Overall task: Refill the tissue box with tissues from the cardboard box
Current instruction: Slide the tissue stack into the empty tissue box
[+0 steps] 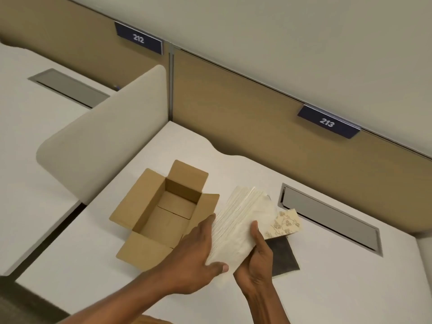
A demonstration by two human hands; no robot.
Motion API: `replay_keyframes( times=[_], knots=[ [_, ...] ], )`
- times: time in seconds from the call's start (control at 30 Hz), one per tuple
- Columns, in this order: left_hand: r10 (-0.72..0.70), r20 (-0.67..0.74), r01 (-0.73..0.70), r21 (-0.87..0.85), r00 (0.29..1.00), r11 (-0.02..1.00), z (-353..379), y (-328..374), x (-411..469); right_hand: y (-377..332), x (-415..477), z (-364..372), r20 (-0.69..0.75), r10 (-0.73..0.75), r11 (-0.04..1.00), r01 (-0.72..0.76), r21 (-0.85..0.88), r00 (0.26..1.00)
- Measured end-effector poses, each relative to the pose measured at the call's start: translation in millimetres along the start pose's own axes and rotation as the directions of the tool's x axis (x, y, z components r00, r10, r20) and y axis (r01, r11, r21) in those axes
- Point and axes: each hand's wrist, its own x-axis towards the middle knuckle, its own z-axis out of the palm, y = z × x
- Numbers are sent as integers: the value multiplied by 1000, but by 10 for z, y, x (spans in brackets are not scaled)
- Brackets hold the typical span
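Observation:
A thick stack of white tissues [240, 223] is held above the desk between both hands. My left hand [198, 256] grips its left side and near corner. My right hand [257, 260] grips its right edge from below, thumb on top. Just behind the stack, on its right, lies the tissue box [286, 224], beige with a brown floral print, mostly hidden by the tissues. The brown cardboard box [163, 213] stands open to the left with its flaps spread; its inside looks bare.
A dark grey cloth or mat [284, 258] lies under the tissue box. A grey cable flap [332, 218] is set in the white desk [117, 265] at the right. A beige divider [105, 136] stands at the left, tan partition panels behind.

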Motion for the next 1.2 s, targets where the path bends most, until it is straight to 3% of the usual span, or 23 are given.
replay_keyframes(
  times=[0.27, 0.4, 0.47, 0.53, 0.67, 0.9, 1.1, 1.2],
  knots=[
    [45, 88, -58, 162, 995, 985, 139, 155, -50, 5, -123, -64, -155, 75, 994, -61, 89, 985],
    [213, -36, -190, 330, 976, 925, 138, 366, 19, -63, -133, -68, -120, 34, 998, -29, 47, 992],
    [203, -165, -158, 249, 965, 956, 154, 515, 130, -84, -101, -132, -137, -50, 998, 44, -42, 989],
    [93, -275, -63, 116, 957, 991, 133, 672, 295, -88, -99, -150, -107, -93, 993, 84, -82, 990],
    [-99, -242, 75, -105, 965, 992, -6, 902, 684, -39, -124, -107, -137, -128, 980, 104, -167, 982],
    [-123, -252, 107, -76, 960, 991, 13, 946, 989, 91, -230, -12, -213, -162, 936, 82, -341, 964],
    [-142, -276, 123, -83, 951, 989, 38, 863, 1159, 144, -201, -19, -253, -123, 945, 36, -327, 960],
    [-147, -289, 100, -171, 946, 980, -28, 809, 1228, 138, -162, -49, -266, -114, 956, 33, -291, 957]
  ],
)
